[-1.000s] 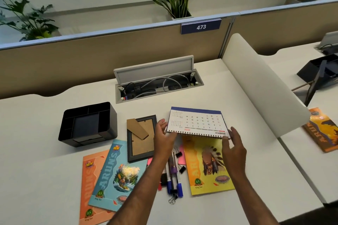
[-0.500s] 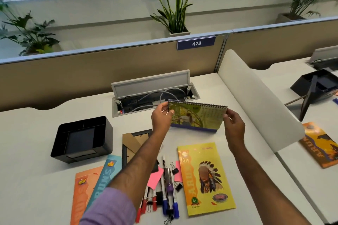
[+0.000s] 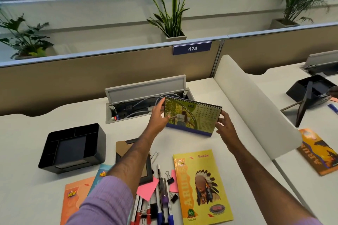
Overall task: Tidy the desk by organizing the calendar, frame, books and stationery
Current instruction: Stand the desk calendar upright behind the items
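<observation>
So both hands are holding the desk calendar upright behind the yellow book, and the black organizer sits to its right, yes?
Not quite: in the head view the black organizer sits to the left. Both the left hand and right hand do hold the desk calendar upright behind the yellow book.

You can read "473" on the blue sign (image 3: 192,48) behind the calendar (image 3: 192,116). The yellow book (image 3: 202,186) nearer you shows "65"; the orange book (image 3: 76,199) says "NEW".
</observation>
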### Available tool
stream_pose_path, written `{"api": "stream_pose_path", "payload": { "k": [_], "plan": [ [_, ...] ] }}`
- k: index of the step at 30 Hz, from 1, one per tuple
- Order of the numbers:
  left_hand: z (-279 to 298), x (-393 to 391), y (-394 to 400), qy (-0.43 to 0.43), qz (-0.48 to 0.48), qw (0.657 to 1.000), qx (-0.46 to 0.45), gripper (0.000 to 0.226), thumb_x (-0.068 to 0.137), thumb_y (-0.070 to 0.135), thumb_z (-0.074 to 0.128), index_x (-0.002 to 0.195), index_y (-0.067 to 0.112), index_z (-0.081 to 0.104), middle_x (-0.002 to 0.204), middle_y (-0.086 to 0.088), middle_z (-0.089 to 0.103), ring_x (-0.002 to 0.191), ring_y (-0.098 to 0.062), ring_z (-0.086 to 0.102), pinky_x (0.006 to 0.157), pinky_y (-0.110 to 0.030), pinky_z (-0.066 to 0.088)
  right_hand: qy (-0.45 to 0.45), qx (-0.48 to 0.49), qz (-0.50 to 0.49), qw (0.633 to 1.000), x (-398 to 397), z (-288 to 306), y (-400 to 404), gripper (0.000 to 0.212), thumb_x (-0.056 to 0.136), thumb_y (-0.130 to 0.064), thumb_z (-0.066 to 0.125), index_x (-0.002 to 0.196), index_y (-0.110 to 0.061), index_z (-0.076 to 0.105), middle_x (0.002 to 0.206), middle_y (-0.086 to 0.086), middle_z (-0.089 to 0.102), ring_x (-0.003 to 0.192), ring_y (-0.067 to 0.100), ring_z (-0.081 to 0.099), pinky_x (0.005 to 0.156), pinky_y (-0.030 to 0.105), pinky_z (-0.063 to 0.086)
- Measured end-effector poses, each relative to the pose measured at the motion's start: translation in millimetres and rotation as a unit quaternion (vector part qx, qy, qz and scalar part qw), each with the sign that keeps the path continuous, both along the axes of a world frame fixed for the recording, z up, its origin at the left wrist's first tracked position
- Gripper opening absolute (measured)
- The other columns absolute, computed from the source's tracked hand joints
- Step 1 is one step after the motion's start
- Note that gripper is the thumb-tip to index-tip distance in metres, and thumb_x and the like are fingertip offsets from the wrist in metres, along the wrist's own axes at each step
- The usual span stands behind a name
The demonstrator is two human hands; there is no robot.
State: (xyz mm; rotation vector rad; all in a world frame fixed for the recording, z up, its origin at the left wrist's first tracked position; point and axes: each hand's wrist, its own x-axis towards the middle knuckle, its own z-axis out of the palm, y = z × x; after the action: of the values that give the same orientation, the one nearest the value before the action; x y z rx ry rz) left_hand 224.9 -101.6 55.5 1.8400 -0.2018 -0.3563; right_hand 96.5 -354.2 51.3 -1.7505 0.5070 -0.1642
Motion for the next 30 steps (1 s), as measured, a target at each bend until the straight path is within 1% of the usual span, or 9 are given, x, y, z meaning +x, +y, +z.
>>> {"api": "stream_pose_path", "payload": {
  "k": [4,7,11,13,15,17,23,27,30],
  "plan": [
    [-21.1,-6.2,2.1,0.045,-0.032,0.998,0.013,0.069,0.091,0.007,0.068,0.146,0.021,0.028,0.141,-0.003,0.046,0.126,-0.013,0.043,0.098,-0.029,0.040,0.033,-0.012,0.021,0.999,-3.5,-21.4,6.3,0.038,0.105,-0.029,0.039,0.142,-0.023,0.038,0.133,0.004,0.055,0.118,0.018,0.054,0.083,0.027,0.048],
    [-41.5,-11.1,3.8,0.081,-0.033,0.995,0.042,0.060,0.098,0.026,0.059,0.149,0.023,0.026,0.147,-0.006,0.046,0.128,-0.019,0.045,0.106,-0.038,0.040,0.052,-0.035,0.032,0.998,-1.1,-57.1,2.1,0.060,0.095,-0.068,0.026,0.137,-0.029,0.045,0.135,-0.002,0.056,0.124,0.016,0.054,0.106,0.048,0.044],
    [-60.9,-18.9,4.0,0.055,-0.006,0.996,0.071,0.049,0.103,0.038,0.044,0.150,0.028,0.032,0.147,-0.009,0.045,0.133,-0.027,0.045,0.108,-0.047,0.041,0.074,-0.034,0.007,0.997,1.5,-75.3,3.8,0.077,0.082,-0.085,0.013,0.137,-0.041,0.043,0.138,-0.005,0.055,0.124,0.019,0.054,0.107,0.052,0.043],
    [-64.0,-23.3,6.2,0.035,-0.006,0.995,0.092,0.048,0.103,0.039,0.043,0.149,0.034,0.033,0.144,-0.010,0.044,0.131,-0.027,0.045,0.108,-0.049,0.041,0.081,-0.042,0.008,0.996,-1.6,-63.2,10.0,0.077,0.080,-0.087,0.011,0.138,-0.046,0.040,0.140,-0.006,0.054,0.124,0.020,0.054,0.106,0.052,0.043],
    [-69.2,-27.0,11.0,0.021,-0.014,0.994,0.107,0.048,0.102,0.027,0.046,0.149,0.034,0.033,0.137,-0.012,0.046,0.126,-0.025,0.047,0.105,-0.044,0.042,0.089,-0.039,0.019,0.995,-6.5,-57.3,14.1,0.078,0.079,-0.088,0.010,0.139,-0.046,0.039,0.140,-0.005,0.054,0.125,0.021,0.054,0.106,0.053,0.043],
    [-74.4,-32.7,17.8,0.011,-0.024,0.993,0.119,0.056,0.100,0.016,0.048,0.150,0.035,0.030,0.130,-0.011,0.047,0.122,-0.024,0.048,0.102,-0.039,0.042,0.096,-0.038,0.023,0.994,-12.9,-55.4,18.9,0.079,0.081,-0.085,0.010,0.140,-0.042,0.041,0.140,-0.003,0.054,0.125,0.020,0.054,0.106,0.052,0.043],
    [-79.5,-44.6,29.6,0.007,-0.021,0.989,0.148,0.074,0.096,0.008,0.047,0.153,0.042,0.016,0.129,-0.008,0.044,0.118,-0.021,0.048,0.097,-0.038,0.045,0.090,-0.045,0.040,0.994,-19.5,-62.7,23.8,0.072,0.086,-0.081,0.014,0.137,-0.040,0.044,0.138,-0.004,0.055,0.124,0.016,0.054,0.107,0.051,0.044],
    [-77.2,-46.5,33.6,0.014,-0.034,0.989,0.143,0.080,0.096,0.008,0.047,0.155,0.044,0.006,0.134,-0.008,0.042,0.122,-0.023,0.048,0.104,-0.046,0.046,0.093,-0.072,0.032,0.993,-22.3,-60.9,26.1,0.065,0.094,-0.071,0.018,0.132,-0.028,0.047,0.132,0.000,0.057,0.119,0.016,0.056,0.105,0.045,0.046],
    [-71.2,-51.8,42.2,0.010,-0.010,0.990,0.140,0.077,0.099,0.006,0.048,0.158,0.034,0.008,0.140,-0.008,0.040,0.131,-0.023,0.043,0.108,-0.041,0.043,0.089,-0.084,0.004,0.992,-25.2,-46.6,38.6,0.058,0.101,-0.053,0.020,0.132,-0.014,0.049,0.127,0.004,0.056,0.115,0.018,0.054,0.097,0.033,0.044]
  ]
}}
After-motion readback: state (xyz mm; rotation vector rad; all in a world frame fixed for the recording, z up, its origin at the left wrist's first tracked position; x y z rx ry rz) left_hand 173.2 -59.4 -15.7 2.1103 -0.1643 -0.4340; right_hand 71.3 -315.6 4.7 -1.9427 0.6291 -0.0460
